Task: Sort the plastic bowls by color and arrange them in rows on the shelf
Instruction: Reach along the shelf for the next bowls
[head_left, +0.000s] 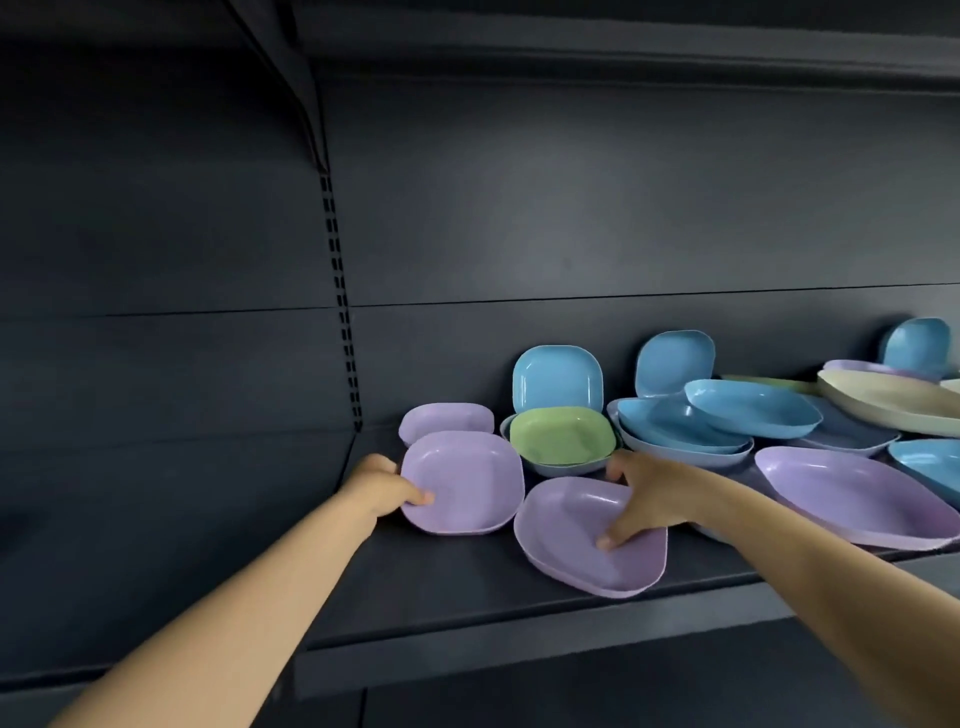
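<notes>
The green bowl (562, 435) sits near the middle of the dark shelf (467, 597), nested in a pale blue bowl, and everything else can be placed from it. Just left of it and a little nearer the shelf's front edge lies a purple bowl (467, 480); the left hand (387, 486) grips its left rim, thumb curled over the edge into the bowl. Behind that one, left of the green bowl, a second purple bowl (447, 420) lies close to the back wall. In front of the green bowl and slightly right, a third purple bowl (576, 540) is tilted, with the right hand (649, 501) holding its far right rim, thumb pressed inside and fingers curled round the outside. Directly behind the green bowl a blue bowl (557, 378) stands on edge against the back wall. To the right of the green bowl is a loose stack of blue bowls (727, 415), with another blue one propped upright behind it. Farther right lie a large purple bowl (852, 493) and a cream bowl (883, 402).
</notes>
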